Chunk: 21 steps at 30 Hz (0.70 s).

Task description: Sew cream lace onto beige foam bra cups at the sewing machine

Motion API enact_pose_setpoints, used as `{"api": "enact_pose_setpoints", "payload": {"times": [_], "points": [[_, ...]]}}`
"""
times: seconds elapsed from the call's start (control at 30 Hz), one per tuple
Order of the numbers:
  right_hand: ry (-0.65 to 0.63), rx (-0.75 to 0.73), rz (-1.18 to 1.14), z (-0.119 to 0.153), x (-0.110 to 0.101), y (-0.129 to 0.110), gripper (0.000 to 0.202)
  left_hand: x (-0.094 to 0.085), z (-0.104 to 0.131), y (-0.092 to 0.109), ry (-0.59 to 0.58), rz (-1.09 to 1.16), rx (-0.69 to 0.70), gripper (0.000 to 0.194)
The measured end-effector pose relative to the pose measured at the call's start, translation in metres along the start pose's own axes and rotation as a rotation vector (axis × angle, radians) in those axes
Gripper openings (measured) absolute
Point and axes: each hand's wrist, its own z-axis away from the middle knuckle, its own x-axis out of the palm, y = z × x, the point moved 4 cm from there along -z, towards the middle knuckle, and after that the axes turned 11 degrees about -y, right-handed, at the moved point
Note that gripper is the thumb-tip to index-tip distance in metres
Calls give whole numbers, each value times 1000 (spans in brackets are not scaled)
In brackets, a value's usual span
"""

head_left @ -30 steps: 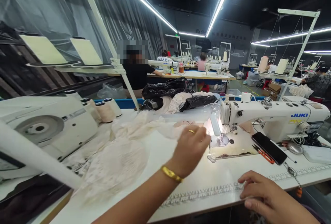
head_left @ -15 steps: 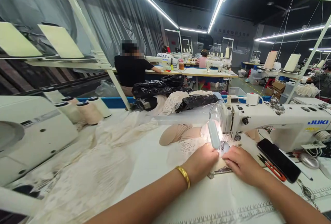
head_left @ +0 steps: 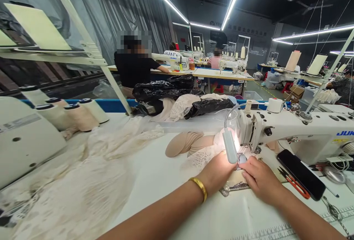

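My left hand (head_left: pixel 219 173), with a gold bangle at the wrist, is closed on pale lace fabric (head_left: pixel 203 157) beside the needle area of a white sewing machine (head_left: pixel 287 125). A small grey lamp (head_left: pixel 230 146) hides its fingertips. My right hand (head_left: pixel 260 177) pinches the edge of the same pale work just right of the needle, thumb and forefinger together. Between the hands a cream part of the work (head_left: pixel 238 178) lies on the machine bed. Behind my left hand, a fan of beige oval pads (head_left: pixel 184 143) rests on the table.
Lace fabric (head_left: pixel 80 181) spreads over the left of the table (head_left: pixel 155 199). Thread cones (head_left: pixel 83 116) stand behind it. On the right lie orange-handled snips (head_left: pixel 297 186) and a black phone (head_left: pixel 301 173). A person in black (head_left: pixel 135 70) sits at another machine beyond.
The view has shifted slightly, so the cones and left machine sit farther left and the phone farther right. Both hands stay by the needle, with little visible movement of the fabric.
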Motion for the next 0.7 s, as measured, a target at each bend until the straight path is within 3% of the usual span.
{"api": "enact_pose_setpoints", "payload": {"times": [0.17, 0.37, 0.7], "points": [[4, 14, 14, 0, 0, 1, 28, 0, -3, -1, -52, -149, -34, 21], [31, -18, 32, 0, 0, 3, 29, 2, -8, -1, -104, -488, 110, 23], [86, -44, 58, 1, 7, 12, 28, -5, -8, -3, -200, -714, 137, 16]]}}
